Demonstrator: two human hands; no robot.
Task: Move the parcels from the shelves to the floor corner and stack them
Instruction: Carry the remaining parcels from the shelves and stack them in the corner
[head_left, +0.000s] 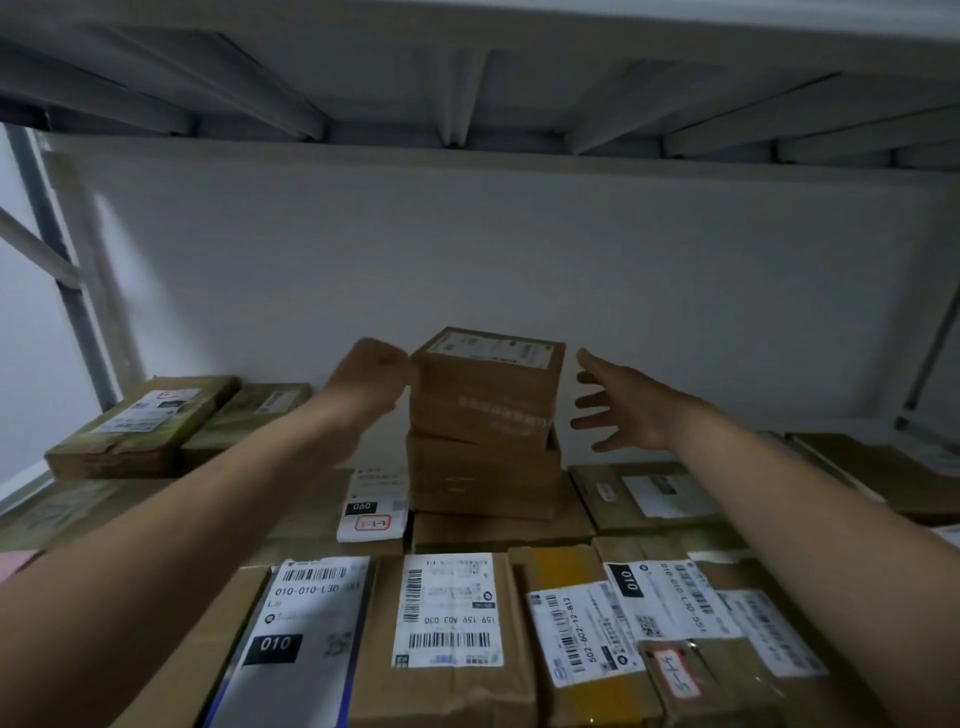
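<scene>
The top box (485, 387) sat on a second box (483, 475), stacked over the parcels (447, 613) near their back edge. My left hand (371, 376) lay curled against its left edge, though I couldn't tell if it gripped. My right hand (621, 402) hovered spread open just right of it.

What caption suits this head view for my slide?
Left hand and right hand reach for the topmost cardboard parcel.
</scene>
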